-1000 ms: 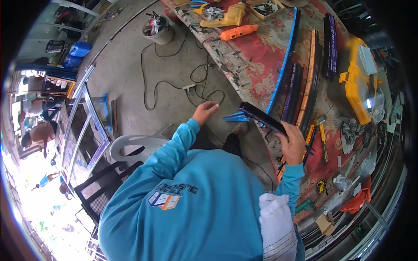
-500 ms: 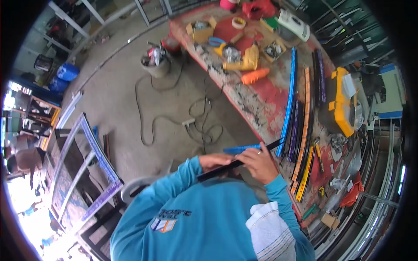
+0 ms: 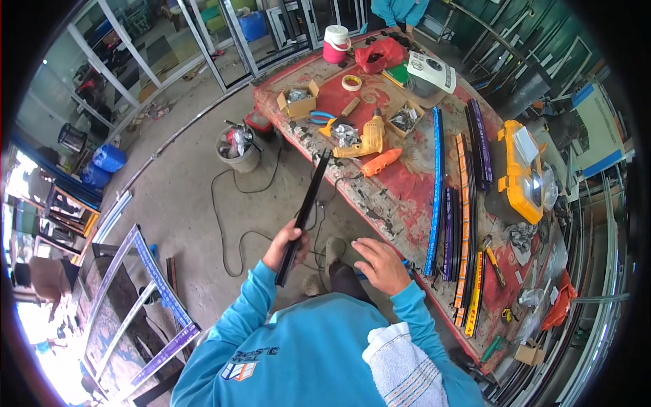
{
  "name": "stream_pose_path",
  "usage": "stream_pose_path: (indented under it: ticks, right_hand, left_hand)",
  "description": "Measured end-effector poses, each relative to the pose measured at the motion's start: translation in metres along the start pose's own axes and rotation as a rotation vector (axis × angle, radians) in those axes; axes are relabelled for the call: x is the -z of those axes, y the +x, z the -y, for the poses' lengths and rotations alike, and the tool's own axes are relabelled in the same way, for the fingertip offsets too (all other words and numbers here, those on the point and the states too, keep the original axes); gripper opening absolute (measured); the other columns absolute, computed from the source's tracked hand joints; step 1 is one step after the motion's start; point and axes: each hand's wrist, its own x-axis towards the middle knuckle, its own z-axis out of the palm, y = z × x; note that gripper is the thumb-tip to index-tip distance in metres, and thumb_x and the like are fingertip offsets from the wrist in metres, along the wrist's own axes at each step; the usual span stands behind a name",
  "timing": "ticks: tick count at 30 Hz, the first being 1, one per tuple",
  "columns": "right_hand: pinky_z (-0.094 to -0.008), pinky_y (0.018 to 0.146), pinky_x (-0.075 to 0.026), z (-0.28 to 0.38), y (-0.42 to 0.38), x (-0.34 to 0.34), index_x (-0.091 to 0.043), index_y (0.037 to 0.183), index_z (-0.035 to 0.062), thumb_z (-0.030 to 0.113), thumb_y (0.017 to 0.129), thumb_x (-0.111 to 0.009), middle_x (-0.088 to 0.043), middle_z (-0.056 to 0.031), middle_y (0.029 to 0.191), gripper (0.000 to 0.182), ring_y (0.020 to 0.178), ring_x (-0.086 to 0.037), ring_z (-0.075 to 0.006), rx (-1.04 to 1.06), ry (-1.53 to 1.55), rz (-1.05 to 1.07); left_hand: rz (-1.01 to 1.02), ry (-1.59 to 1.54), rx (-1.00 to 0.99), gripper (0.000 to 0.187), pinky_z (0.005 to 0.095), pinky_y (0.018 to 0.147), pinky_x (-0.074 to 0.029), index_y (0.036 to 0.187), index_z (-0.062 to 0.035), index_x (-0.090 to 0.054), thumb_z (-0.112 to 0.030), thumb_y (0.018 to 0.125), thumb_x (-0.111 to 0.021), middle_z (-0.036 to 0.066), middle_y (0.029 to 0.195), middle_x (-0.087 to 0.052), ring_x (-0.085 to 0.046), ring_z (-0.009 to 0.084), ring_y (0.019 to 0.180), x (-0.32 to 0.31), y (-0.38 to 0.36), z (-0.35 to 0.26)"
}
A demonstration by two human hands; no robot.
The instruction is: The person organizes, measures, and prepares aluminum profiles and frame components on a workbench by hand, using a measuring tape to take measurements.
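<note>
Seen as I follow from afar through the head view, the table (image 3: 403,188) is my landmark. Just off its near edge, over the floor, the left hand (image 3: 277,251) has its fingers closed around a long black bar (image 3: 312,197). The grip is towards the bar's lower end, so most of the length slants up and away, probably to keep it clear of the body; I cannot tell whether its far tip touches the table edge. The right hand (image 3: 384,268) hovers near that edge, fingers open and loosely spread, nothing gripped that I can see, perhaps because one hand bears the bar well enough.

On the table, a blue strip (image 3: 435,197) and an orange-labelled strip (image 3: 465,230) lie roughly lengthwise near one another, which I take as keeping long pieces orderly. The yellow drill (image 3: 371,138) sits towards the near edge beside an orange tool (image 3: 382,163), likely for easy reach. Small parts stay contained in an open box (image 3: 407,117). At the table's far end, I see a co-worker's blue sleeve (image 3: 407,10).
</note>
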Motion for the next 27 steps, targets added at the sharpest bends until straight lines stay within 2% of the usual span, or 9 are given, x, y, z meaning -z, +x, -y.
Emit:
stream_pose_path:
  ticks: [3, 6, 9, 12, 14, 16, 22, 24, 27]
  right_hand:
    - [-0.0437, 0.097, -0.046, -0.020, -0.004, 0.002, -0.058, 0.129, 0.0038, 0.019, 0.087, -0.066, -0.058, -0.0143, 0.128, 0.045, 0.115, -0.058, -0.0344, -0.083, 0.067, -0.072]
    - [-0.0434, 0.094, -0.048, -0.053, 0.001, 0.001, -0.058, 0.129, 0.0027, 0.018, 0.086, -0.067, -0.059, -0.0156, 0.126, 0.046, 0.114, -0.058, -0.0353, -0.143, 0.114, -0.132]
    - [-0.0434, 0.093, -0.049, -0.095, 0.020, 0.002, -0.058, 0.129, 0.0032, 0.018, 0.087, -0.066, -0.059, -0.0153, 0.126, 0.045, 0.114, -0.058, -0.0363, -0.177, 0.112, -0.203]
    - [-0.0442, 0.091, -0.050, -0.141, 0.049, 0.009, -0.057, 0.129, 0.0049, 0.018, 0.086, -0.066, -0.059, -0.0143, 0.124, 0.046, 0.111, -0.060, -0.0370, -0.340, 0.164, -0.155]
    - [-0.0455, 0.088, -0.051, -0.162, 0.070, 0.022, -0.056, 0.131, 0.0068, 0.018, 0.086, -0.065, -0.059, -0.0142, 0.123, 0.047, 0.107, -0.061, -0.0376, -0.370, 0.091, -0.125]
    - [-0.0464, 0.085, -0.051, -0.184, 0.092, 0.038, -0.054, 0.134, 0.0081, 0.019, 0.086, -0.065, -0.058, -0.0143, 0.122, 0.050, 0.104, -0.061, -0.0378, -0.303, 0.057, -0.283]
    - [-0.0471, 0.089, -0.049, -0.231, 0.115, 0.070, -0.052, 0.136, 0.0066, 0.020, 0.087, -0.065, -0.057, -0.0133, 0.125, 0.052, 0.107, -0.059, -0.0372, -0.408, 0.001, -0.241]
    - [-0.0466, 0.090, -0.049, -0.240, 0.120, 0.073, -0.052, 0.136, 0.0068, 0.020, 0.087, -0.064, -0.056, -0.0134, 0.126, 0.052, 0.108, -0.059, -0.0368, -0.463, -0.019, -0.224]
    - [-0.0467, 0.091, -0.048, -0.249, 0.138, 0.074, -0.052, 0.135, 0.0065, 0.021, 0.088, -0.064, -0.056, -0.0138, 0.127, 0.051, 0.108, -0.058, -0.0371, -0.511, -0.009, -0.193]
  left_hand:
    - [0.340, -0.487, 0.165, 0.054, 0.0251, 0.044, -0.042, 0.134, -0.0066, -0.046, -0.040, 0.092, -0.055, 0.006, 0.084, -0.048, -0.048, 0.0147, 0.058, -0.009, 0.048, -0.031]
    - [0.497, -0.551, 0.243, 0.063, 0.0280, 0.048, -0.046, 0.139, 0.0011, -0.042, -0.044, 0.095, -0.050, 0.009, 0.083, -0.048, -0.051, 0.0178, 0.060, -0.031, 0.101, -0.064]
    - [0.524, -0.505, 0.280, 0.074, 0.0320, 0.051, -0.050, 0.146, 0.0039, -0.030, -0.045, 0.095, -0.050, 0.010, 0.082, -0.047, -0.053, 0.0188, 0.060, -0.041, 0.159, -0.085]
    - [0.532, -0.406, 0.290, 0.075, 0.0340, 0.054, -0.049, 0.147, 0.0042, -0.031, -0.047, 0.095, -0.050, 0.010, 0.081, -0.048, -0.054, 0.0195, 0.060, -0.048, 0.214, -0.101]
    - [0.502, -0.401, 0.344, 0.077, 0.0339, 0.054, -0.048, 0.148, 0.0037, -0.031, -0.048, 0.095, -0.050, 0.010, 0.081, -0.048, -0.055, 0.0199, 0.060, -0.057, 0.240, -0.111]
    - [0.497, -0.399, 0.399, 0.069, 0.0325, 0.053, -0.048, 0.142, 0.0029, -0.038, -0.048, 0.096, -0.046, 0.009, 0.079, -0.050, -0.054, 0.0196, 0.060, -0.068, 0.268, -0.123]
    - [0.601, -0.413, 0.411, 0.061, 0.0303, 0.048, -0.047, 0.143, -0.0027, -0.038, -0.041, 0.097, -0.050, 0.011, 0.081, -0.049, -0.053, 0.0191, 0.060, -0.080, 0.324, -0.132]
    - [0.506, -0.291, 0.354, 0.067, 0.0295, 0.045, -0.046, 0.146, -0.0032, -0.036, -0.043, 0.095, -0.053, 0.009, 0.078, -0.047, -0.052, 0.0172, 0.055, -0.070, 0.340, -0.132]
    - [0.286, 0.010, 0.270, 0.060, 0.0250, 0.042, -0.042, 0.140, -0.0087, -0.043, -0.043, 0.093, -0.057, 0.005, 0.075, -0.047, -0.048, 0.0131, 0.052, -0.060, 0.360, -0.135]
